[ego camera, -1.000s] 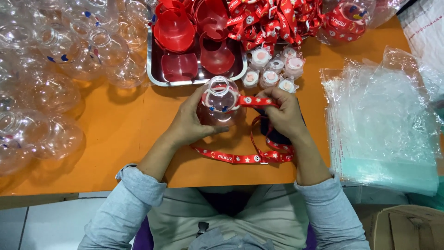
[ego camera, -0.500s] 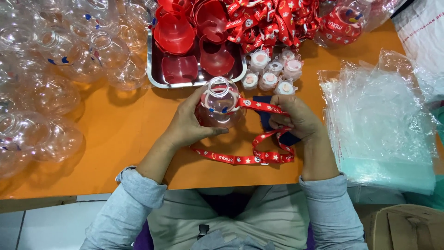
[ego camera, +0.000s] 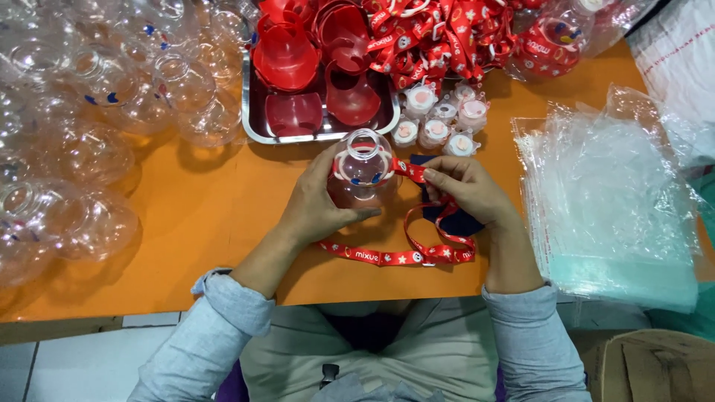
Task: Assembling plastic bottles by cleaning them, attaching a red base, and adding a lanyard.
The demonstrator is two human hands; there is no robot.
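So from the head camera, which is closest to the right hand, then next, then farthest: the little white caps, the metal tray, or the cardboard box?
From the right hand:
1. Little white caps, on the table just beyond its fingers.
2. Metal tray, farther up and off to the left, holding red parts.
3. Cardboard box, farthest, off the table at the bottom right corner.

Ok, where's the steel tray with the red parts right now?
In the head view the steel tray sits at the top centre of the orange table, just beyond the left hand, between the clear bottles and the small white caps.
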